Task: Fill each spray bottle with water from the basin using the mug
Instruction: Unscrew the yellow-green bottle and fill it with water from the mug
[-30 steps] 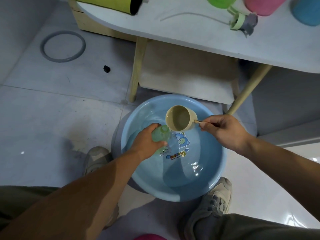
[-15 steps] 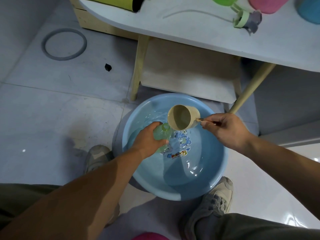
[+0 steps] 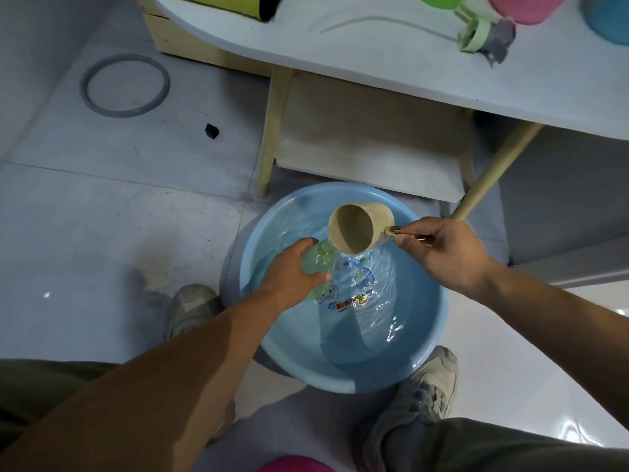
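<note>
A light blue basin (image 3: 432,338) of water sits on the floor between my feet. My left hand (image 3: 289,274) grips a translucent green spray bottle (image 3: 318,262) with no cap, holding it upright over the water. My right hand (image 3: 442,253) holds the handle of a beige mug (image 3: 357,228). The mug is tipped far over, its rim right above the bottle's open neck. The water under the bottle is rippled.
A white table (image 3: 374,63) stands behind the basin on wooden legs (image 3: 269,137). On it lie a green spray head (image 3: 483,35), green (image 3: 439,0), pink (image 3: 524,6) and blue (image 3: 609,18) bottles. A grey ring (image 3: 124,85) lies on the floor at left.
My right hand has tilted the mug further toward the bottle's neck, and the water in the basin now ripples. My left hand has kept the bottle in place.
</note>
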